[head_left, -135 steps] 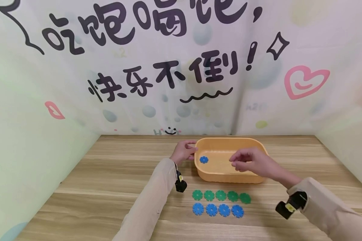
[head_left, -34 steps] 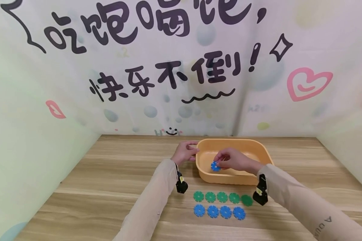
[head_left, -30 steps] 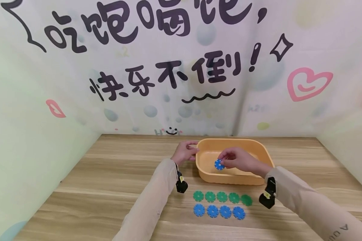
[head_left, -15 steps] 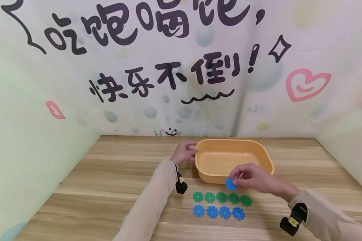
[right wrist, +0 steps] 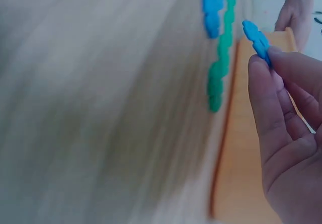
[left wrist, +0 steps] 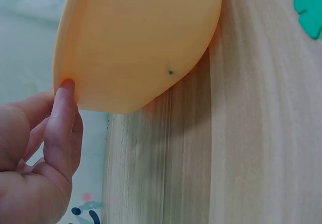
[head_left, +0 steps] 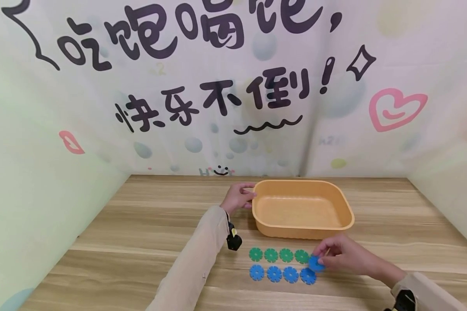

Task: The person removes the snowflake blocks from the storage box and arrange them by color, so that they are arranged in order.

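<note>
My right hand [head_left: 346,255] pinches a blue snowflake disc [head_left: 316,263] between thumb and fingertips. In the head view the disc covers most of the last green disc and overlaps the right end of the blue row; the right wrist view shows it raised off the table. My left hand [head_left: 237,197] holds the left end of an orange plastic basin [head_left: 303,232], its fingertips [left wrist: 67,85] against the wall near the rim. A row of green discs [head_left: 270,255] lies in front of the basin, with a row of blue discs [head_left: 274,274] nearer me.
The basin's bare inside floor [head_left: 299,209] shows. A wood-grain table [head_left: 159,224] lies beneath everything, meeting a printed white backdrop [head_left: 179,142] at the back edge. Side panels stand at left and right.
My right hand took a blue disc inside the basin, lifted it over the front rim and brought it forward and right to the rows' right end. My left hand stays at the basin.
</note>
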`<state>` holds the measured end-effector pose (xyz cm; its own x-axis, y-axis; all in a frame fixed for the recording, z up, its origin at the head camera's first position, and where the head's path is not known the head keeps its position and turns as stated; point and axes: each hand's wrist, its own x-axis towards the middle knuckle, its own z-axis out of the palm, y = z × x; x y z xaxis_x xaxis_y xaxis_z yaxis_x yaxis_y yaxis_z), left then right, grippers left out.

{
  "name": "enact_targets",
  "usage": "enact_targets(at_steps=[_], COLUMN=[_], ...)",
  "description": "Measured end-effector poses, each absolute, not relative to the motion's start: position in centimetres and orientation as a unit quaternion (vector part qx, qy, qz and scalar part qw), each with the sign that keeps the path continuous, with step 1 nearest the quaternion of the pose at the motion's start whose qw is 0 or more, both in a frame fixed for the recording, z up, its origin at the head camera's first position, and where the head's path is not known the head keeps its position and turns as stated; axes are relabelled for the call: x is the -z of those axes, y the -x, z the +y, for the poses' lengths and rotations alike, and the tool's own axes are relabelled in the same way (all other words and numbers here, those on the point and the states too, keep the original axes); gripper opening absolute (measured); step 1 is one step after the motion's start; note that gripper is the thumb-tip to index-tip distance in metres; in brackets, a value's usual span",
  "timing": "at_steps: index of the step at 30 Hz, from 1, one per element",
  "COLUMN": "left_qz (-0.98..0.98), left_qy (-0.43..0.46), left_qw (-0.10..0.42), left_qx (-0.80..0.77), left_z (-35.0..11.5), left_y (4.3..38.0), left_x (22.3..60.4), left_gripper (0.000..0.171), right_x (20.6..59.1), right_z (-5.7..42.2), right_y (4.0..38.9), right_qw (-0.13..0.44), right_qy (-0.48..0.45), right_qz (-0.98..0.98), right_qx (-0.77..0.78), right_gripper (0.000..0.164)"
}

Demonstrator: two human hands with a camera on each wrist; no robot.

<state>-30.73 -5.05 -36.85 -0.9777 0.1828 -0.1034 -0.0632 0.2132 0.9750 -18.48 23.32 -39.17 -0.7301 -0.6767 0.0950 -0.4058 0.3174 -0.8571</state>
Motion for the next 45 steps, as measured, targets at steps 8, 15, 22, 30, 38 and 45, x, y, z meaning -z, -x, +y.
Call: enact_targets(at_steps=[8,15,22,30,38,45], left_qz=[0.778,0.777,0.781,0.784,0.783,0.781], left_qy=[-0.042,-0.036,-0.038,-0.030,-0.028,-0.031], left_qw=[0.094,0.095,0.094,0.095,0.100,0.097], left_qx=[-0.619,-0.622,-0.616,-0.613,-0.613,-0.616], left_z=[-5.1,-5.0,-5.0,-5.0,-5.0,-5.0], left_y=[30.8,30.9,30.9,31.1,31.0,30.9], left_x=[36.9,37.0,37.0,37.1,37.0,36.9], left_gripper=[0.036,0.035,0.036,0.036,0.036,0.035], right_x=[40.3,40.7,40.7,40.6,40.5,39.8], right_z=[24.6,24.8,24.9,24.9,24.7,25.2], right_y=[18.3,17.9,17.9,18.0,17.9,17.6], right_qw=[0.145,0.153,0.175,0.178,0.166,0.132], right_qy=[0.301,0.301,0.296,0.311,0.321,0.308], right_qz=[0.825,0.818,0.815,0.819,0.825,0.837], right_qx=[0.457,0.465,0.466,0.448,0.435,0.432], right_gripper=[0.011,0.009,0.011,0.010,0.003,0.004])
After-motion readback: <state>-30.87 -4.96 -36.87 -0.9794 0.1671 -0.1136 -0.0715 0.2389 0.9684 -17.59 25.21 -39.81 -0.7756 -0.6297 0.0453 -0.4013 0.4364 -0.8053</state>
